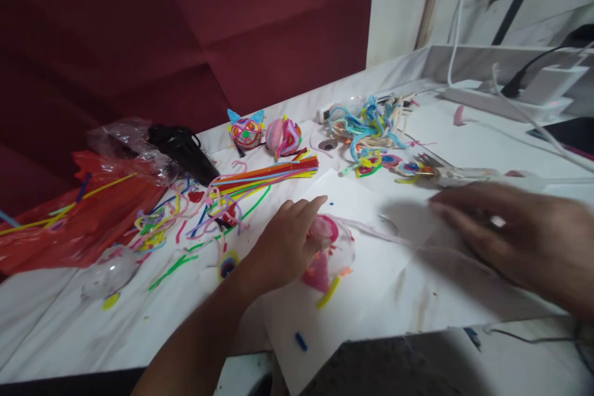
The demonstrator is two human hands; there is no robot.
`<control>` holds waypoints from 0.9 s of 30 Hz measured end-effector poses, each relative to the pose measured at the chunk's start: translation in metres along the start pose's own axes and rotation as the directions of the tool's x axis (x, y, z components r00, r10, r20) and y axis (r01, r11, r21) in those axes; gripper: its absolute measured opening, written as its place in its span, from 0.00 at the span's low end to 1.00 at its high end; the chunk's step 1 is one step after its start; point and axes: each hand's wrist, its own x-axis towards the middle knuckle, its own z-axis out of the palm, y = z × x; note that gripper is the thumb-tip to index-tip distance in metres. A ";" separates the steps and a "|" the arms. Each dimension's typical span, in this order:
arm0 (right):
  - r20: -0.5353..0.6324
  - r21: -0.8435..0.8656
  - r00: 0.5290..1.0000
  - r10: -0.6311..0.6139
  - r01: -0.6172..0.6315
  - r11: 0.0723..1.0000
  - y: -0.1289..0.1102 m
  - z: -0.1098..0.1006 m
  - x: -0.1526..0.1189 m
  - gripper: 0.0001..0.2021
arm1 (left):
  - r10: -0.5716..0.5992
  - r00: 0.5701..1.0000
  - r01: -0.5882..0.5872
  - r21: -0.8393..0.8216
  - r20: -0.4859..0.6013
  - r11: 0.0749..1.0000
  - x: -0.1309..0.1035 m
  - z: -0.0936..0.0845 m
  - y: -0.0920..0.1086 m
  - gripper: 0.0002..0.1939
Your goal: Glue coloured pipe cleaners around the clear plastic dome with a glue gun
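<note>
My left hand (pixel 285 244) is closed around the side of a clear ball (pixel 344 250) with pink strands coiled on it and a pink patch. It rests over white paper (pixel 366 198) near the table's front edge. From the ball a pale pink strand (pixel 371 230) runs right, passing below my right hand (pixel 515 241). That hand is raised over the table and smeared by motion; its fingers point left, and what they hold, if anything, cannot be made out. Just beyond its fingertips lies a pale tool that looks like a glue gun (pixel 457 174).
Two decorated balls, one with blue ears (pixel 246 133) and one pink-striped (pixel 282 136), stand at the back. Nearby lie a bundle of coloured strips (pixel 273 174), tangled cords (pixel 371 127), a black object (pixel 183 151) and red plastic (pixel 93 216). A power strip (pixel 505 99) sits at right.
</note>
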 end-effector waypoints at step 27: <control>-0.066 -0.090 0.961 -0.270 0.263 0.960 -0.090 0.076 -0.037 0.11 | 0.078 0.996 -0.081 0.061 0.051 0.995 0.005 -0.004 0.002 0.10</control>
